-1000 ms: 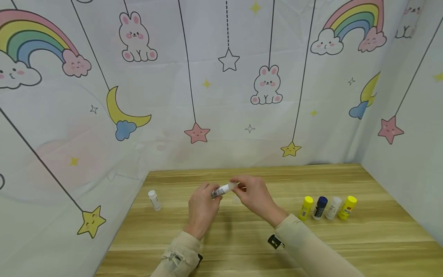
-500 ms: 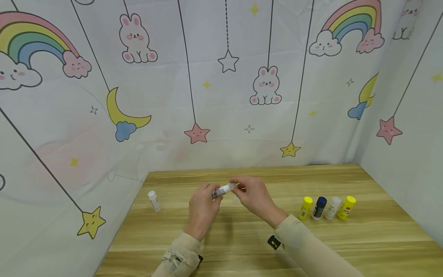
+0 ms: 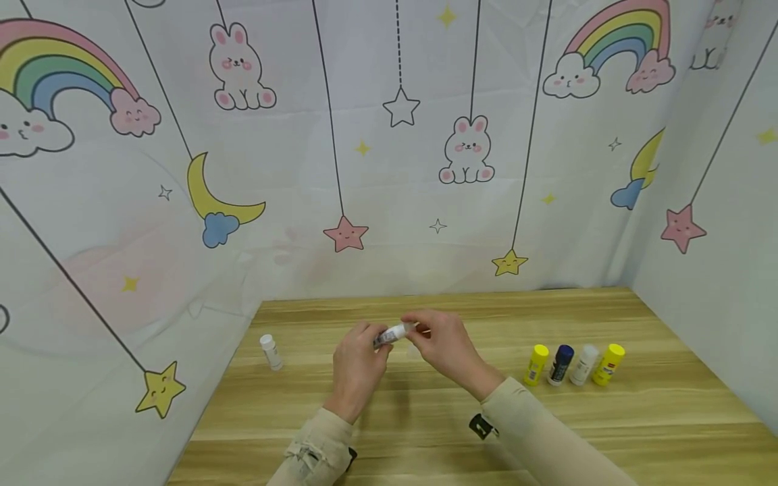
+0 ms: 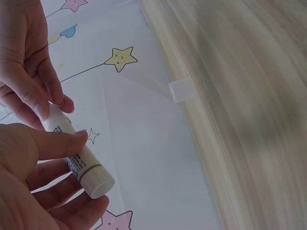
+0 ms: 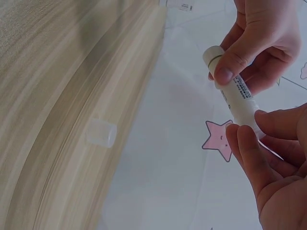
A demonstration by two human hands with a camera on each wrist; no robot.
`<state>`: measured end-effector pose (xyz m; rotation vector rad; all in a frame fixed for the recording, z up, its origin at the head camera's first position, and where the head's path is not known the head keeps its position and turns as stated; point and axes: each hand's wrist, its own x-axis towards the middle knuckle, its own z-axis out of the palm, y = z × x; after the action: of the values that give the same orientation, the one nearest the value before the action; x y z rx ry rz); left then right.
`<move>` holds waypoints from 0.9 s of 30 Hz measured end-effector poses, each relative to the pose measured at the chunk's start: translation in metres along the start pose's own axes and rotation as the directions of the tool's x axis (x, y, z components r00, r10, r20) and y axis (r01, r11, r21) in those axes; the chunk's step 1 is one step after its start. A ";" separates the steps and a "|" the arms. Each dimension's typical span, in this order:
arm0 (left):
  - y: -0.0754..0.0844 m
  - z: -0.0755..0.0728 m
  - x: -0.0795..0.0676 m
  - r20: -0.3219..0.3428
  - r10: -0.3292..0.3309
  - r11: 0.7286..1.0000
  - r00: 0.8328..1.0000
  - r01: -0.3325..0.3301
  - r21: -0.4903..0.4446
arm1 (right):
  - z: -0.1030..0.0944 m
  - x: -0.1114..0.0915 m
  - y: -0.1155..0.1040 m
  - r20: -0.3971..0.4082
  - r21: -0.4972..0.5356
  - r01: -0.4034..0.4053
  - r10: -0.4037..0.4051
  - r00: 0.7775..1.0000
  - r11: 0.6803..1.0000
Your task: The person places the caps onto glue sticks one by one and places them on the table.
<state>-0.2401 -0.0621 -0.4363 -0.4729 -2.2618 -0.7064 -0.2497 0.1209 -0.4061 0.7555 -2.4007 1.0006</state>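
A white glue stick [image 3: 395, 333] with dark print is held tilted above the wooden table, between both hands. My left hand [image 3: 357, 361] grips its barrel near the base, thumb on one side and fingers curled beneath, as the left wrist view shows. The fingertips of my right hand [image 3: 451, 345] pinch the opposite end of the glue stick [image 5: 237, 93], hiding its very tip. A translucent cap [image 5: 101, 132] stands on the table below the hands, apart from them; the left wrist view shows the same cap [image 4: 182, 90].
At the right of the table [image 3: 437, 432] several glue sticks stand in a row: a yellow one [image 3: 537, 364], a dark blue-capped one [image 3: 562, 365], a white one [image 3: 585, 365] and another yellow one [image 3: 610, 364]. Alone at the left stands a white glue stick [image 3: 271, 352]. Printed cloth walls [image 3: 401, 175] enclose the table.
Both hands have drawn very slightly closer together along the glue stick, with a little less of its white end showing. The other glue sticks stay where they were.
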 end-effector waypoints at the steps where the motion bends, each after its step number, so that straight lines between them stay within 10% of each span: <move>1: 0.000 0.000 0.000 0.000 0.002 1.000 1.000 -0.002 -0.001 | 0.000 0.000 0.000 0.002 0.002 0.001 -0.001 1.000 1.000; 27: -0.002 -0.005 -0.001 0.044 0.094 0.996 0.995 -0.094 -0.006 | 0.003 -0.003 -0.004 0.043 -0.003 0.006 -0.006 0.999 1.000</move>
<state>-0.2374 -0.0665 -0.4348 -0.5983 -2.2636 -0.6581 -0.2455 0.1173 -0.4079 0.7901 -2.4345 0.9884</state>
